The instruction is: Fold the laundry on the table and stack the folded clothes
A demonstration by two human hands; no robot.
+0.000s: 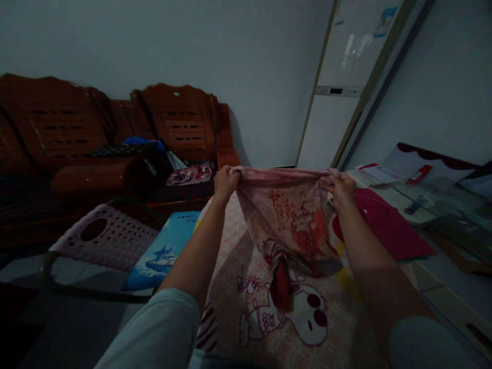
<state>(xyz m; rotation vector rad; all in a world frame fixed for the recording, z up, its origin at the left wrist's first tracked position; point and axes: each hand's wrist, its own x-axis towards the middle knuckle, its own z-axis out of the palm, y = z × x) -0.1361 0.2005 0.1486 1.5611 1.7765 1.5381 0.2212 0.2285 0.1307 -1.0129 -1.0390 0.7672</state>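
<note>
A dusky pink garment (286,205) with a blotchy red-orange pattern hangs stretched between my two hands. My left hand (226,183) is closed around its upper left corner. At the upper right corner, my right hand (340,188) pinches the cloth. The top edge is pulled nearly straight, while the lower part droops in bunched folds, with a darker red piece (282,287) hanging at the bottom. Whether it is a shirt or another kind of garment I cannot tell. Beneath it is a pale patterned cloth (265,338) with a cartoon dog print, partly covered by the garment.
A folded magenta cloth (392,223) lies on the right, beside a glass-topped table (442,205) bearing papers (378,174). At left are a woven chair (111,236), a blue printed item (165,251) and a wooden sofa (180,123). A tall white air conditioner (326,128) stands behind.
</note>
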